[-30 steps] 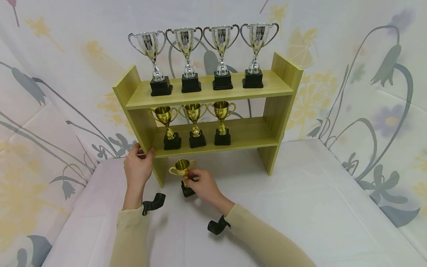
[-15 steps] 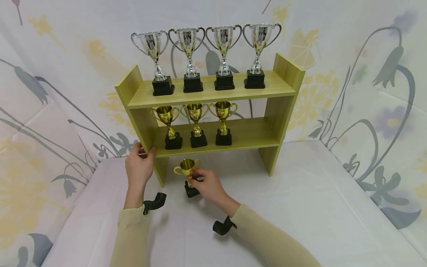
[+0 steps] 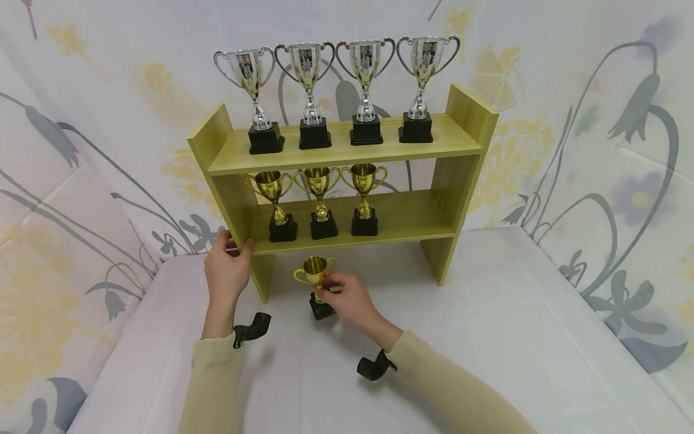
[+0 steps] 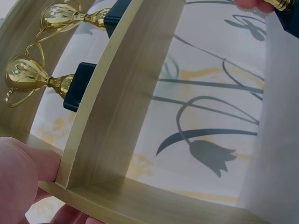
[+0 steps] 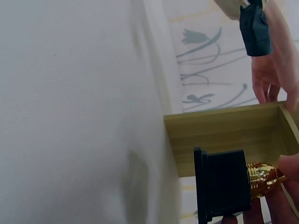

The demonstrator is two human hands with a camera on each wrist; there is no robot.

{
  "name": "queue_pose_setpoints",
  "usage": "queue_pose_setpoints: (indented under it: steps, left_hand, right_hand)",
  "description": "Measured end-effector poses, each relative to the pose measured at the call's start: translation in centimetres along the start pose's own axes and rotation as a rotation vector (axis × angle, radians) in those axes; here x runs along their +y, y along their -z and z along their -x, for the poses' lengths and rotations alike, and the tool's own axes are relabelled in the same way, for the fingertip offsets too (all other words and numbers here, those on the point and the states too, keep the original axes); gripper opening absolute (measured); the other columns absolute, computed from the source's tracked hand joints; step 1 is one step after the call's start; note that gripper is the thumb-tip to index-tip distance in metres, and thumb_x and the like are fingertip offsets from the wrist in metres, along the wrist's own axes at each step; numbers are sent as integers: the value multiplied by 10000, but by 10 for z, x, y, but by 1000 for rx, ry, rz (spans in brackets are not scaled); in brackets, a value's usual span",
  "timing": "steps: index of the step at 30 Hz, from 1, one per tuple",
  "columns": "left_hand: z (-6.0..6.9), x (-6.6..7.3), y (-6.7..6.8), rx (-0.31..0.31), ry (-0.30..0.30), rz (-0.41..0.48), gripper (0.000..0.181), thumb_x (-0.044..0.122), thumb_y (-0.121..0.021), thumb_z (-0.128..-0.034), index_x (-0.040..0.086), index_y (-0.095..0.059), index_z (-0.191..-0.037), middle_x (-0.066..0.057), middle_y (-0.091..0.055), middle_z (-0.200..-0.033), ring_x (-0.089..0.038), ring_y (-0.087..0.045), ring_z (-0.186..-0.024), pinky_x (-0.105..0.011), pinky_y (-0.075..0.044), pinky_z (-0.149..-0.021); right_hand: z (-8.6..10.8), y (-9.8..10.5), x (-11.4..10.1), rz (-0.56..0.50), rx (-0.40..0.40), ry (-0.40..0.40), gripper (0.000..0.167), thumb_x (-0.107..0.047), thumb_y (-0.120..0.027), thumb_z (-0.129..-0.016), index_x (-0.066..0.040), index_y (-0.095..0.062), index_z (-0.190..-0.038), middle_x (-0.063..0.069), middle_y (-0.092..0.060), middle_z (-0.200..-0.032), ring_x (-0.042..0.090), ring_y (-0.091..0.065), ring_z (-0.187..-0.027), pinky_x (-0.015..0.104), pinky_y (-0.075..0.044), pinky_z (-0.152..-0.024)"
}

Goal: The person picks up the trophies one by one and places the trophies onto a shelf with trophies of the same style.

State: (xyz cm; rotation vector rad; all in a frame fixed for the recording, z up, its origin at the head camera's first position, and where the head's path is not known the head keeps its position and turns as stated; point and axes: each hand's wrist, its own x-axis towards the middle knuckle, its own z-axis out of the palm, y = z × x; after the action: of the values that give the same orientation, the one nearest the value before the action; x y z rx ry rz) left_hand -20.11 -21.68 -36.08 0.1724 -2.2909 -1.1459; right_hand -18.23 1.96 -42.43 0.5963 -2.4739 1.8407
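My left hand (image 3: 226, 270) grips the left side panel of a two-tier wooden shelf (image 3: 414, 211). In the left wrist view its thumb (image 4: 44, 163) lies against the front edge where the lower board meets the panel, with fingers behind. Below that board, my right hand (image 3: 355, 302) pinches a small gold trophy cup (image 3: 314, 269) by its stem. The cup is slightly tilted, and its black base (image 5: 224, 184) hangs clear of the white cloth in the right wrist view. Gold trophies (image 3: 363, 178) stand on the lower tier's left and middle.
Several silver trophies (image 3: 365, 60) stand in a row on the upper tier. Bare board lies right of the gold ones. White cloth (image 3: 515, 337) covers the table, and a flower-patterned sheet (image 3: 575, 150) hangs behind. A black camera mount (image 3: 252, 328) sits on the left wrist.
My right hand has carried the gold trophy a short way to the right, below the lower board. The left hand has stayed on the side panel. The view has shifted slightly.
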Motion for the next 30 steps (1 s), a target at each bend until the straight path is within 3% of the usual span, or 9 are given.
queue_pose_setpoints:
  steps: [11,30]
  left_hand:
    - [-2,1,-1,4,-9,4,366,221,-604,-966,-27,-606,-1235,-260,-658,-1070,-399,-666,-903,-546,-553,-741]
    - [0,-1,0,3,-11,-3,361,225,-605,-968,-27,-607,-1226,-254,-658,-1062,-395,-663,-907,-543,-550,-734]
  right_hand:
    - [4,15,3,16,22,18,119,-93,-717,-903,-20,-744,-993,49,-723,-948,213,-672,-931,360,-557,-829]
    - [11,38,5,29,93,-10,105,-73,-743,-876,-35,-750,-973,49,-726,-934,231,-679,-922,378,-558,-829]
